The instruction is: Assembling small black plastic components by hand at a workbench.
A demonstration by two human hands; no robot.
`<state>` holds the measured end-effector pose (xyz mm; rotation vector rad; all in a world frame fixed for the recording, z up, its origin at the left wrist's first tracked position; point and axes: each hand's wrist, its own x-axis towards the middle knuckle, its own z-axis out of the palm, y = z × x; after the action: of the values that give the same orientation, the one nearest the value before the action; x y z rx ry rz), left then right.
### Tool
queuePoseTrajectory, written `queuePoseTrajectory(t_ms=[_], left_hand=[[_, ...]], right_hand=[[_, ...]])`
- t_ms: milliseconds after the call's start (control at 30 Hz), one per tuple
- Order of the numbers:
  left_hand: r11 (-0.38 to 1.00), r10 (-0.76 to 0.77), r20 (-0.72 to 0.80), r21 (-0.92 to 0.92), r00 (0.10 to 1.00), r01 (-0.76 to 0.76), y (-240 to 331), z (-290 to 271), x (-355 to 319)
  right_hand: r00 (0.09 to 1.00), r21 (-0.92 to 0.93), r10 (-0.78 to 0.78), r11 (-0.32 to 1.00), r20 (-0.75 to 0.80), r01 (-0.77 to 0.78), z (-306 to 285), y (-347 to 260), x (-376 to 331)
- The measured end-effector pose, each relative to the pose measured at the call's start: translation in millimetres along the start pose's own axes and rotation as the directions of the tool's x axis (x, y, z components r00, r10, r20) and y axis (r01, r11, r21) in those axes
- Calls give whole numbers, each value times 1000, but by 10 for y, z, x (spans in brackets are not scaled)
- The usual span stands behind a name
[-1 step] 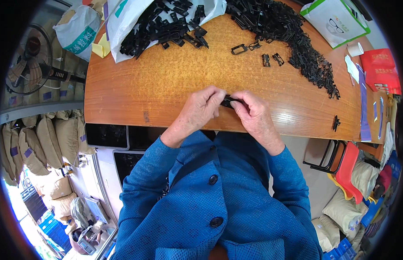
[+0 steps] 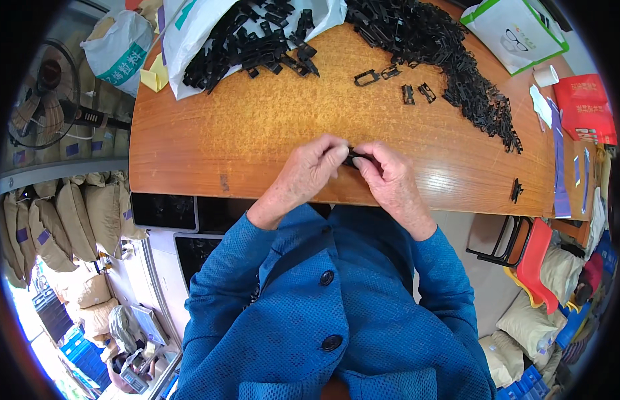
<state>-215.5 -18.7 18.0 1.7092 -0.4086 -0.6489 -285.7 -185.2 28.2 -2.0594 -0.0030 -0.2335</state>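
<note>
Close to the table's front edge, my two hands meet over a small black plastic part [image 2: 351, 159]. My left hand [image 2: 307, 170] pinches its left end between thumb and fingers. From the other side, my right hand [image 2: 395, 180] grips it, thumb on the near side. Fingers cover most of the part, so its full shape is hidden. Beyond my hands, a few loose black plastic frames [image 2: 367, 78] lie on the wooden table [image 2: 277, 127]. A big heap of similar black parts [image 2: 467, 73] spreads across the back right.
At the back left, an open white bag [image 2: 190, 50] spills larger black parts [image 2: 257, 50]. A white-and-green bag [image 2: 513, 37], a tape roll [image 2: 545, 76] and red packets [image 2: 585, 107] sit at the right. One black piece [image 2: 517, 191] lies near the front right edge, above a red chair [image 2: 537, 260].
My left fingers have shifted very slightly against the black part. Everything else stays the same.
</note>
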Motion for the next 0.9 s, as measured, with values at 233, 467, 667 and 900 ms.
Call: queuePoseTrajectory(t_ms=[233,467,667,900], left_hand=[[999,23,24,-25,999,-23,-135,84,95],[967,-136,192,-189,972,172,-64,50,252],[851,-243,297,-391,924,350,-6,106,379],[982,-129,465,184,876,47,38,-213,553]], right_hand=[[998,98,61,993,-7,-60,-18,54,17],[972,525,190,818,141,-236,-148,313,66],[884,648,387,608,263,-459,-252,427,178],[917,309,331,868,224,-389,-387,506,240]])
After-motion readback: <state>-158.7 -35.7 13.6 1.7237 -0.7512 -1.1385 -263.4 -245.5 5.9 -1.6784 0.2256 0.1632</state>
